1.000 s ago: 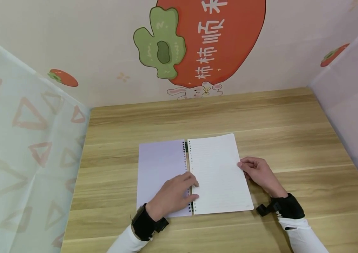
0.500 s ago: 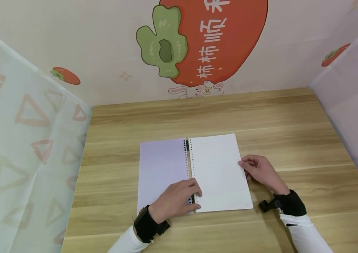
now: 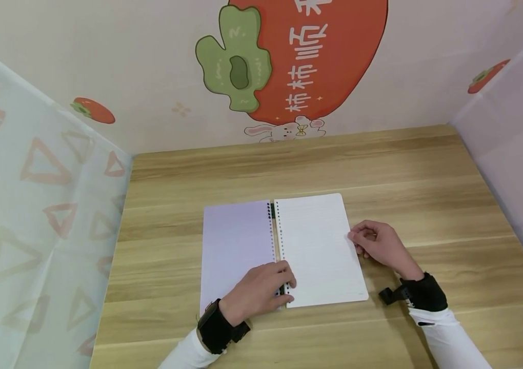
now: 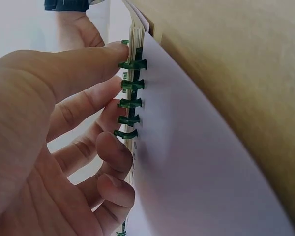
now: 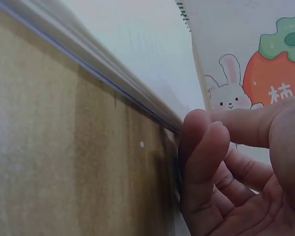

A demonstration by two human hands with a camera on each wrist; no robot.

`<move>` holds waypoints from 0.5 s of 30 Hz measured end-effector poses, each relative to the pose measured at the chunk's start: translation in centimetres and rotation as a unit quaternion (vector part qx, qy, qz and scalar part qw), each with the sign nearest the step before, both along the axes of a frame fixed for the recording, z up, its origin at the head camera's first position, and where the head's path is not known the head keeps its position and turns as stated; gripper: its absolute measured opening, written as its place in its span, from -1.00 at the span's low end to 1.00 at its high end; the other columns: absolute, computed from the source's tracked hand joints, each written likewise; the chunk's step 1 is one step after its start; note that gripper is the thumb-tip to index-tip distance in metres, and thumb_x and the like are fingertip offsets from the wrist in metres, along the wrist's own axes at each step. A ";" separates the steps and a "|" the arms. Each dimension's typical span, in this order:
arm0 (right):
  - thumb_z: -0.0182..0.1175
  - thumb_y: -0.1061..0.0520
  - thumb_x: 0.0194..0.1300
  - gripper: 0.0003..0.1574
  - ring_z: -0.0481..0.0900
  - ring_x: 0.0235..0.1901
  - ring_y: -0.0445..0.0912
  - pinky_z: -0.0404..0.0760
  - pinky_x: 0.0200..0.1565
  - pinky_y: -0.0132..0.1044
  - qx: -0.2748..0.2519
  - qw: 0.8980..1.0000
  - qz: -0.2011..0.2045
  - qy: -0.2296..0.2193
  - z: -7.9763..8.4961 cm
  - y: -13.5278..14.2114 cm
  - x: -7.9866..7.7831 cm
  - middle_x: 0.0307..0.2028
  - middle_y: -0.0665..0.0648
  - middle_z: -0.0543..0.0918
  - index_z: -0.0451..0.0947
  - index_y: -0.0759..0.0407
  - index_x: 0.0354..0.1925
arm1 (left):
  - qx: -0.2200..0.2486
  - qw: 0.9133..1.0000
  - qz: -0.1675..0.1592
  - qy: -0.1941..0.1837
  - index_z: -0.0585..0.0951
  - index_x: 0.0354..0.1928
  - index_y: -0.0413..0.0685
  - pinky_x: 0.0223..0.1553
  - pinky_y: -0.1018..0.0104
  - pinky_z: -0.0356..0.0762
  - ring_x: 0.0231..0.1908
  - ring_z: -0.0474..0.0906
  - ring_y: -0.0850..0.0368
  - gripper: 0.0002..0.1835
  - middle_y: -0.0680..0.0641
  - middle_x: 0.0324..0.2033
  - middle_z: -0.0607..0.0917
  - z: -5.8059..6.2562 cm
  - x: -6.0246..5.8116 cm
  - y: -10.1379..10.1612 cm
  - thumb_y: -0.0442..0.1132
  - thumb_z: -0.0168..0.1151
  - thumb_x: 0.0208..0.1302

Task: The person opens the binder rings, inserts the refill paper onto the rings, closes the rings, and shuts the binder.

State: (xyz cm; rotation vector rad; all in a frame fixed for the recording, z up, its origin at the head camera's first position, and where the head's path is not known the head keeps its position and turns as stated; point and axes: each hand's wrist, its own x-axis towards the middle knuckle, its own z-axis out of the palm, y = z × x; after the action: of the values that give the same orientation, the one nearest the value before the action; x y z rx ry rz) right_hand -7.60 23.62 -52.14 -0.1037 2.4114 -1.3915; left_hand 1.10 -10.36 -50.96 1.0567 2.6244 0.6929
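Note:
An open loose-leaf notebook lies flat, its purple cover on the left and white lined pages on the right. Both sides have punched holes along the middle. My left hand bends over the near half of this spine; in the left wrist view its thumb and fingertips curl round the green binding rings. At the outer right side, my right hand pinches the edge of the page stack. The right wrist view shows the stacked page edges running to its thumb and forefinger.
The notebook rests on a wood-grain table. Printed fabric walls border it at the left, at the back and at the right. Both wrists wear black straps with small cameras.
My left hand has slid slightly along the spine toward the near edge. The right hand keeps its pinch on the page edge with little movement. The head view has shifted a little.

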 end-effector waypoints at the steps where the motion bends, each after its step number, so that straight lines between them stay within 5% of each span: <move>1: 0.26 0.07 0.45 -0.67 0.63 -0.55 -0.06 0.65 -0.51 -0.24 0.004 1.000 0.001 0.003 0.1 -0.1 0.0 -0.48 0.22 0.67 0.63 0.37 -0.10 | -0.001 1.000 0.001 -0.001 0.71 -0.12 0.17 -0.14 0.47 0.53 -0.16 0.54 0.35 -0.79 0.20 -0.14 0.62 0.0 0.0 0.0 0.03 0.42 0.29; 9: 0.20 0.12 0.49 -0.74 0.61 -0.57 -0.04 0.61 -0.54 -0.25 -0.006 0.999 0.017 0.031 0.9 -1.1 -1.3 -0.48 0.23 0.64 0.63 0.35 -0.11 | 0.009 1.000 0.007 -0.014 0.72 -0.07 0.14 -0.17 0.48 0.52 -0.20 0.53 0.34 -0.77 0.19 -0.12 0.63 0.4 -0.8 -0.6 0.04 0.33 0.37; 15: 0.19 0.13 0.50 -0.76 0.60 -0.59 0.07 0.56 -0.57 -0.28 -0.009 0.997 0.050 0.055 1.9 -3.1 -2.9 -0.49 0.24 0.66 0.64 0.31 -0.09 | 0.022 0.997 0.074 -0.009 0.73 -0.05 0.15 -0.14 0.36 0.58 -0.18 0.56 0.34 -0.81 0.21 -0.13 0.63 1.2 -4.0 -2.7 0.00 0.28 0.42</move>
State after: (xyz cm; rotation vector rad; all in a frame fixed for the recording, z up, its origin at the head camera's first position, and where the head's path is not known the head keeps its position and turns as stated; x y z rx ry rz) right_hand -10.49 20.53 -50.23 -0.3090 2.4451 -1.3963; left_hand -2.89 -13.05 -49.81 0.8679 2.7039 0.7902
